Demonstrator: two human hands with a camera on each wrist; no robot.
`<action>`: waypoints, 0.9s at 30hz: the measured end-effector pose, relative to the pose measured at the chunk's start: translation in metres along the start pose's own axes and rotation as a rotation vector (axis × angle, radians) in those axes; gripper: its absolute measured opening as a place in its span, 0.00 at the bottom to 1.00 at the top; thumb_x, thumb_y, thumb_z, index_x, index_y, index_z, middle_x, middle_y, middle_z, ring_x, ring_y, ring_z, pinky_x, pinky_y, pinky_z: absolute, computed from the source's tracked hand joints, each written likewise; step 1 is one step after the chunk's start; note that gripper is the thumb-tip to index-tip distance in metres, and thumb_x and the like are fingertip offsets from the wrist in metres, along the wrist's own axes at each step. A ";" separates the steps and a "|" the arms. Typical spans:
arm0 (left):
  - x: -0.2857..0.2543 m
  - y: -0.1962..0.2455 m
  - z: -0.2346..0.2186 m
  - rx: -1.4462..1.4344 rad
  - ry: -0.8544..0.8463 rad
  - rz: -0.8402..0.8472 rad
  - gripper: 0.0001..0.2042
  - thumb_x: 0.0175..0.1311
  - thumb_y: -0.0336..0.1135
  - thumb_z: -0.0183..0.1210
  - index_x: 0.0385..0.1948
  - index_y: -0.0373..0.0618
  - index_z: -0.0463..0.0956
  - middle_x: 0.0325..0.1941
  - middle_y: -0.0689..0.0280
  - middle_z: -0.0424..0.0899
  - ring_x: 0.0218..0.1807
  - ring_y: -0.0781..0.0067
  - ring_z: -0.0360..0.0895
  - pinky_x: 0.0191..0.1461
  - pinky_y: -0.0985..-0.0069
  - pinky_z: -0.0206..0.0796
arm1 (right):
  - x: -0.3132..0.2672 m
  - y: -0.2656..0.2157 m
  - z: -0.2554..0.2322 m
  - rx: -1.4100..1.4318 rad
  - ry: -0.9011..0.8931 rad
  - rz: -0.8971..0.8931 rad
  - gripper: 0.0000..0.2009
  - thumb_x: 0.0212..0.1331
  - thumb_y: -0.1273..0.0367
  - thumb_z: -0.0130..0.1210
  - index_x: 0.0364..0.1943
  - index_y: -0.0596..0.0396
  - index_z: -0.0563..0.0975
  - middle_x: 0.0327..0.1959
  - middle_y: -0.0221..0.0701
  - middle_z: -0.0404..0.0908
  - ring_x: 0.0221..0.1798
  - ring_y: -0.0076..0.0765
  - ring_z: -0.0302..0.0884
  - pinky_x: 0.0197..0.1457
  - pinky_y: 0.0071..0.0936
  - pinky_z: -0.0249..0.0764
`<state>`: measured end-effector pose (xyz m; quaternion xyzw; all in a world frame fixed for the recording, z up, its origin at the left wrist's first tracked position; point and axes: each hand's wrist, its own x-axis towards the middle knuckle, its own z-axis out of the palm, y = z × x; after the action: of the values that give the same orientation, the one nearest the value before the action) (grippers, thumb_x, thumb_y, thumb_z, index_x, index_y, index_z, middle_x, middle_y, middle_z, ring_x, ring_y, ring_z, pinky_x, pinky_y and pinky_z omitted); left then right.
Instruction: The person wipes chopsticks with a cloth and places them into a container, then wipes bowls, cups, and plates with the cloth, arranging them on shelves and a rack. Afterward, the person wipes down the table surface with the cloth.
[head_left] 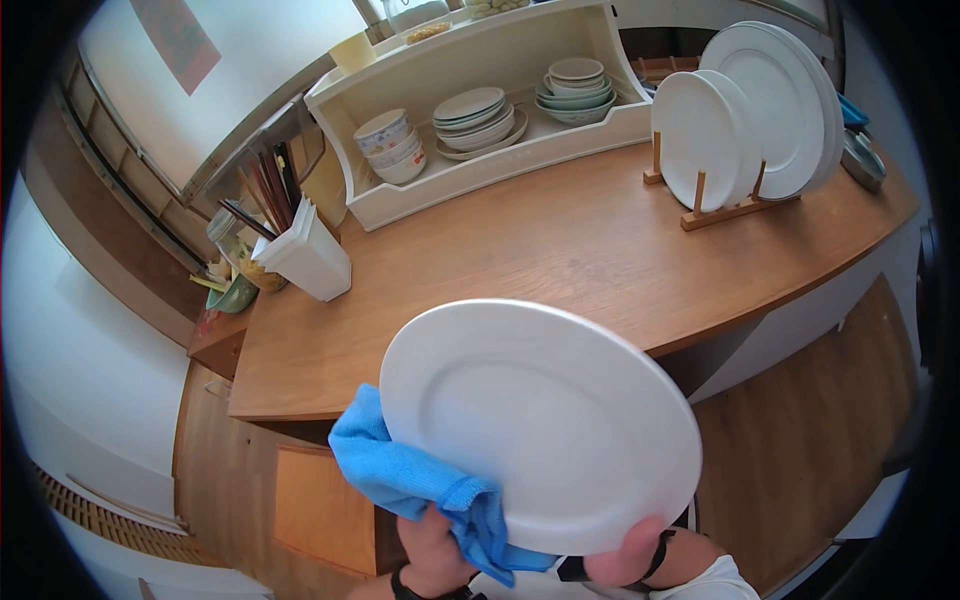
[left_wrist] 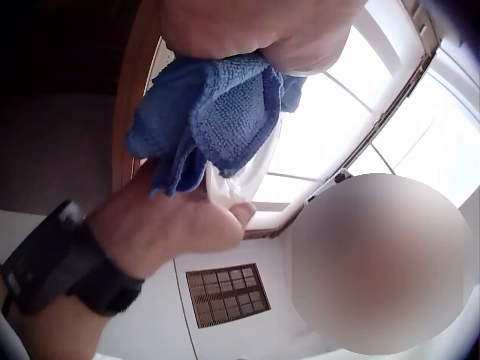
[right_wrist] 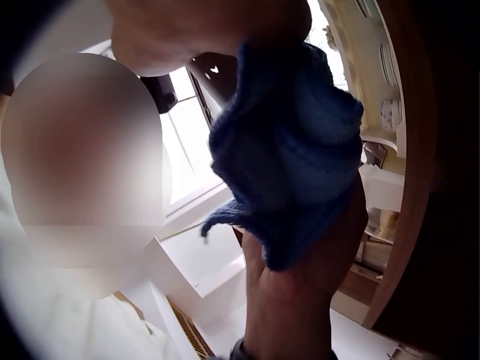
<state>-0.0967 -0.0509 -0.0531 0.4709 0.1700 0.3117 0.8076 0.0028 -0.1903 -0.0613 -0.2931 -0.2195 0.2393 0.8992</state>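
A large white oval plate (head_left: pixel 545 420) is held tilted in front of the body, over the table's near edge in the head view. My right hand (head_left: pixel 632 553) grips its lower right rim, thumb on the upper face. Bunched in my left hand (head_left: pixel 432 550) is a blue cloth (head_left: pixel 410 470), folded over the plate's lower left rim. The left fingers are mostly hidden behind the cloth. In the left wrist view the cloth (left_wrist: pixel 232 112) hangs below the left hand, with the right hand (left_wrist: pixel 180 217) beyond. The right wrist view shows the cloth (right_wrist: pixel 292 142) in dark folds.
On the wooden table (head_left: pixel 480 260), a wooden rack (head_left: pixel 735 212) holds several upright white plates (head_left: pixel 765 110). A white shelf (head_left: pixel 500 165) carries stacked bowls (head_left: pixel 390 145). Chopsticks (head_left: pixel 270 185) stand in a white holder (head_left: pixel 310 255) at the left, near a green bowl (head_left: pixel 235 295).
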 end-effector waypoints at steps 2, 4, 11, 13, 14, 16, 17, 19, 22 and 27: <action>0.014 0.012 -0.013 0.026 0.053 0.041 0.24 0.63 0.42 0.58 0.57 0.40 0.66 0.55 0.61 0.75 0.56 0.65 0.73 0.62 0.63 0.65 | -0.005 0.009 -0.003 -0.256 -0.063 -0.134 0.40 0.62 0.50 0.52 0.68 0.64 0.50 0.67 0.42 0.59 0.68 0.37 0.58 0.68 0.39 0.59; 0.030 0.037 -0.017 0.125 0.046 0.114 0.21 0.59 0.34 0.61 0.54 0.40 0.69 0.52 0.62 0.77 0.52 0.67 0.75 0.59 0.65 0.67 | 0.008 -0.013 -0.002 -0.277 -0.131 -0.109 0.37 0.65 0.58 0.51 0.67 0.68 0.48 0.67 0.41 0.58 0.69 0.35 0.56 0.68 0.36 0.56; 0.052 0.069 -0.014 0.455 -0.209 0.199 0.21 0.44 0.23 0.70 0.44 0.39 0.77 0.46 0.64 0.80 0.48 0.72 0.77 0.54 0.71 0.68 | 0.057 -0.060 -0.019 -0.282 -0.190 0.242 0.27 0.64 0.57 0.55 0.59 0.64 0.68 0.51 0.34 0.77 0.51 0.24 0.72 0.54 0.21 0.67; 0.041 0.052 -0.016 0.506 -0.099 0.201 0.22 0.44 0.22 0.71 0.44 0.39 0.76 0.44 0.64 0.81 0.48 0.71 0.77 0.53 0.70 0.69 | 0.053 -0.060 -0.013 -0.250 -0.042 0.059 0.21 0.66 0.60 0.53 0.53 0.65 0.73 0.43 0.31 0.80 0.44 0.21 0.74 0.46 0.18 0.69; 0.032 0.044 -0.010 0.717 0.008 0.330 0.19 0.46 0.24 0.70 0.43 0.39 0.76 0.43 0.63 0.81 0.47 0.71 0.77 0.53 0.70 0.70 | 0.050 -0.058 -0.015 -0.233 -0.014 0.044 0.21 0.67 0.60 0.52 0.55 0.65 0.71 0.45 0.34 0.79 0.45 0.25 0.76 0.46 0.21 0.71; 0.028 0.043 -0.005 0.929 0.117 0.460 0.17 0.49 0.27 0.69 0.42 0.39 0.77 0.42 0.62 0.81 0.45 0.71 0.77 0.52 0.69 0.70 | 0.044 -0.046 -0.001 -0.107 0.087 -0.002 0.25 0.66 0.57 0.52 0.57 0.63 0.68 0.50 0.37 0.76 0.50 0.32 0.75 0.50 0.29 0.72; 0.029 0.045 -0.003 0.887 0.112 0.446 0.17 0.49 0.27 0.69 0.42 0.39 0.77 0.42 0.62 0.81 0.45 0.71 0.77 0.52 0.70 0.70 | 0.040 -0.039 0.008 0.012 0.184 -0.043 0.29 0.65 0.53 0.52 0.60 0.62 0.65 0.55 0.41 0.73 0.55 0.38 0.73 0.54 0.36 0.74; 0.031 0.050 0.000 0.803 0.106 0.418 0.16 0.50 0.29 0.68 0.42 0.39 0.76 0.42 0.62 0.81 0.44 0.71 0.77 0.51 0.70 0.70 | 0.028 -0.025 0.017 0.002 0.194 -0.083 0.31 0.67 0.51 0.47 0.64 0.60 0.57 0.60 0.42 0.68 0.60 0.44 0.69 0.58 0.44 0.72; 0.036 0.061 0.005 0.688 0.096 0.380 0.16 0.51 0.31 0.68 0.42 0.39 0.76 0.41 0.62 0.81 0.43 0.72 0.77 0.51 0.70 0.70 | 0.008 0.000 0.013 0.136 0.252 -0.085 0.33 0.65 0.49 0.48 0.65 0.59 0.57 0.62 0.42 0.66 0.62 0.44 0.68 0.60 0.45 0.70; 0.051 0.080 0.012 0.512 0.027 0.309 0.16 0.53 0.34 0.67 0.41 0.39 0.76 0.40 0.61 0.80 0.42 0.72 0.77 0.50 0.70 0.71 | 0.023 -0.024 -0.012 0.032 -0.216 -0.041 0.30 0.66 0.58 0.52 0.65 0.61 0.59 0.59 0.40 0.70 0.55 0.35 0.73 0.54 0.31 0.72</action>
<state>-0.0790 0.0035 0.0230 0.6752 0.1802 0.3844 0.6032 0.0349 -0.2001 -0.0493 -0.2465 -0.3173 0.2546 0.8796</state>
